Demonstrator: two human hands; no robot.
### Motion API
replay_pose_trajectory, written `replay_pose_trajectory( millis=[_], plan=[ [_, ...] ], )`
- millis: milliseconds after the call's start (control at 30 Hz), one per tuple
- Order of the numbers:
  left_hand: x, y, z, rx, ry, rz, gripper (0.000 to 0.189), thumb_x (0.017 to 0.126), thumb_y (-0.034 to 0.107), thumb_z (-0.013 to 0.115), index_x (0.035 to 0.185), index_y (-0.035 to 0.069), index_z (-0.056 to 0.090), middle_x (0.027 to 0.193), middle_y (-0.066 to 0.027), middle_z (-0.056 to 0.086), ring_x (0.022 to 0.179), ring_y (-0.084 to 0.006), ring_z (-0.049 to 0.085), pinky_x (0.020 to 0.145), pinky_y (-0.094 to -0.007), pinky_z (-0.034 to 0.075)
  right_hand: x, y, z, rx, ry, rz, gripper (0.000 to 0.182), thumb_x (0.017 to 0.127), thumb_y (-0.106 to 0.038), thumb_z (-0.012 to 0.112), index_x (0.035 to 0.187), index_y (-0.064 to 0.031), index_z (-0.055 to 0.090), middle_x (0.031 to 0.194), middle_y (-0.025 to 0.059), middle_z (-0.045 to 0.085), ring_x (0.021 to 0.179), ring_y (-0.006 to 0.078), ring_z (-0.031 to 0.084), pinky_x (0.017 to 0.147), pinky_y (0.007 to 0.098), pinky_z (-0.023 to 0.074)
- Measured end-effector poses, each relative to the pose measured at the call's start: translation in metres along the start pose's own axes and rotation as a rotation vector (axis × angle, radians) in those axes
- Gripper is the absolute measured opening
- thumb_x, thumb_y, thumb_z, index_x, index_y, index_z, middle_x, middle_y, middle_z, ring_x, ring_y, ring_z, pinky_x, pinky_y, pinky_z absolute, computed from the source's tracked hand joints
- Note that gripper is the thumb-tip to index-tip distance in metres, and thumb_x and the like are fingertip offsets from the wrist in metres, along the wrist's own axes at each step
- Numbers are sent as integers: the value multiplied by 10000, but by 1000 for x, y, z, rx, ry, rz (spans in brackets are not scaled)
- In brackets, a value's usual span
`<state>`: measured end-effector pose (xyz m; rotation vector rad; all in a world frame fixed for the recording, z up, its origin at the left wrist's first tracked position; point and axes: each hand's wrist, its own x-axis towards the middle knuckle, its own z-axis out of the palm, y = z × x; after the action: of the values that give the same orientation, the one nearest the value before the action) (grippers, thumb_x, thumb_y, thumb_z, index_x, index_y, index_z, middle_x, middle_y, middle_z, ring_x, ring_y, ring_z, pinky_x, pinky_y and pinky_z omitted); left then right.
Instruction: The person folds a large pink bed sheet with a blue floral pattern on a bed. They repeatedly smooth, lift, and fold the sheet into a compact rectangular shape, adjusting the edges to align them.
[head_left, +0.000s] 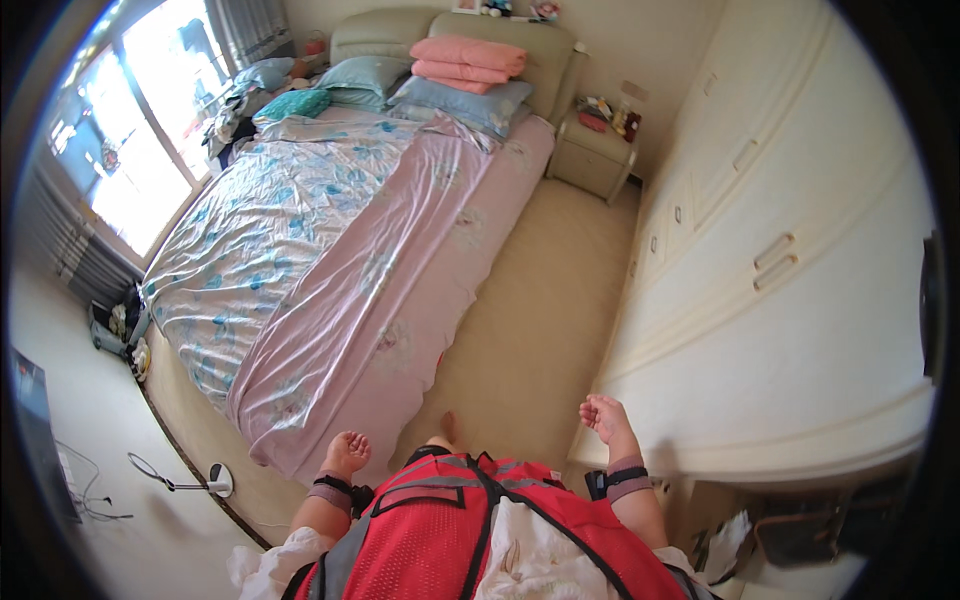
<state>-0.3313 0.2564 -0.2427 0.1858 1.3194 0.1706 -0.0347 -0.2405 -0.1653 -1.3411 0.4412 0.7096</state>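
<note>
My left hand is over the foot corner of the bed, fingers curled in with nothing held. My right hand is above the floor beside the white wardrobe, likewise curled and holding nothing. Ahead of me stands a bed with a pink floral sheet. A white quilt with blue flowers spreads over its far side, its pinkish edge turned up along the middle. A folded coral quilt rests on blue pillows by the padded headboard.
A nightstand with small items stands beside the bed head. White wardrobes line the right side of the tan floor. Clothes are heaped by the window. A stand with a ring and a wall-mounted screen are at left.
</note>
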Motion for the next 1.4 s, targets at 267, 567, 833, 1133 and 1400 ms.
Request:
replay_pose_trajectory(
  millis=[267,567,833,1133,1400],
  plan=[
    [63,41,98,-43,-44,38,127,835,193,425,750,107,464,664,-14,507,641,-180,513,604,-315,423,86,-83,25,1,-24,-2,146,852,-144,499,967,-59,528,780,100,605,670,195,593,599,342,498],
    [83,93,275,1,-214,91,81,835,169,462,838,96,496,740,-40,545,715,-186,550,640,-335,443,178,-176,68,-20,-34,-2,129,857,-148,496,948,-61,525,770,91,603,666,193,591,586,336,499],
    [96,96,318,-242,-72,128,116,843,193,456,834,85,500,734,-50,549,698,-191,544,648,-333,430,318,-268,104,-135,-166,69,128,860,-152,489,947,-68,530,766,92,608,672,205,594,599,349,501],
    [96,48,332,-510,78,215,120,843,206,445,820,106,508,761,-40,573,711,-184,549,691,-351,435,463,-401,196,-380,-342,46,104,856,-163,515,931,-92,531,742,54,607,614,148,581,543,294,483],
    [103,14,364,-663,198,160,154,850,234,456,776,110,511,735,-42,576,708,-188,550,689,-351,431,524,-441,280,-528,-487,76,112,859,-145,513,947,-80,538,752,58,615,626,143,592,567,287,494]
  ],
)
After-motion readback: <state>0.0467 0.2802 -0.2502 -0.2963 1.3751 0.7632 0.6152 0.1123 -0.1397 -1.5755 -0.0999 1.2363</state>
